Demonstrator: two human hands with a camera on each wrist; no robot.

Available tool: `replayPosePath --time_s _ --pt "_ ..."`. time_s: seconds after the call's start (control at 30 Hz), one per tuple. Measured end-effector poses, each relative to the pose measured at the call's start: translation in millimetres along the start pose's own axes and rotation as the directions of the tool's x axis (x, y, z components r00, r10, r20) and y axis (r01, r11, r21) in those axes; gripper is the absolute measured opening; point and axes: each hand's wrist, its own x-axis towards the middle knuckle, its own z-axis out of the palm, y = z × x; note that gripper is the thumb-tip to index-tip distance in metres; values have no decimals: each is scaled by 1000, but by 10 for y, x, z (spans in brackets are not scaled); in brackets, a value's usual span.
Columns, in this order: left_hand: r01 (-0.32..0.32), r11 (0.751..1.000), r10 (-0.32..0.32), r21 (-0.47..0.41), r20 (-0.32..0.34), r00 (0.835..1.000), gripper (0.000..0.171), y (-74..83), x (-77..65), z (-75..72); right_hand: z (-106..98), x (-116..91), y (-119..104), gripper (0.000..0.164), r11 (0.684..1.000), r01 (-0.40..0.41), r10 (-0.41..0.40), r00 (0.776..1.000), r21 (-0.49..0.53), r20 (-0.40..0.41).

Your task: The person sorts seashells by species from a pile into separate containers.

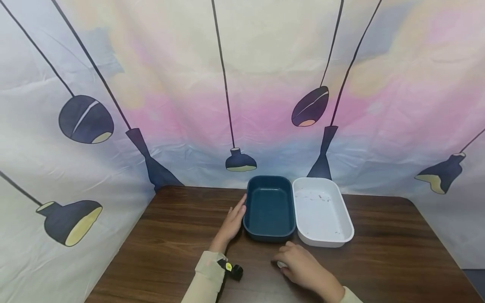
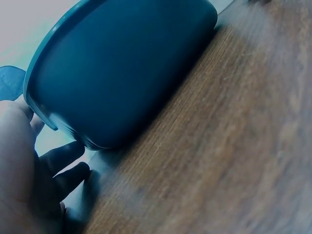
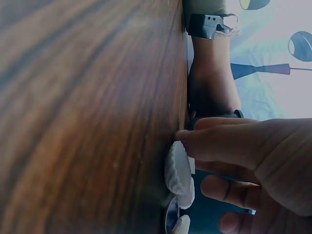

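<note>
A dark teal rectangular dish [image 1: 270,235] stands on the table. My left hand [image 1: 232,223] lies along its left side with extended fingers touching the wall, and the left wrist view shows them at the dish's far end [image 2: 122,73]. In front of the dish, my right hand [image 1: 299,263] is low over the tabletop, its fingers curled at a small white seashell [image 1: 281,264]. From the right wrist, a ribbed white seashell [image 3: 178,168] shows at a fingertip, with other pale shells and a dark shiny piece [image 3: 172,214] beside it. The hand partly hides these pieces.
A white rectangular dish [image 1: 322,210] with small dark specks inside stands against the teal dish's right side. Both are near the back edge of the brown wooden table [image 1: 182,235]. Behind hangs a cloth [image 1: 273,63] printed with lamps.
</note>
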Motion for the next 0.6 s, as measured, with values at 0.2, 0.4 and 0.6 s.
replayPosePath --time_s 0.2,0.4,0.6 --pt "4 1000 -4 -1 -5 1000 57 -1 -8 0 18 12 -11 28 1000 -1 1 1000 4 4" --pt "-1 1000 1 -7 -3 1000 57 -17 2 2 20 16 -20 30 999 -15 14 1000 32 21" --pt "-1 1000 0 -12 -5 1000 57 -28 13 4 9 16 -22 34 998 -25 23 999 56 39"
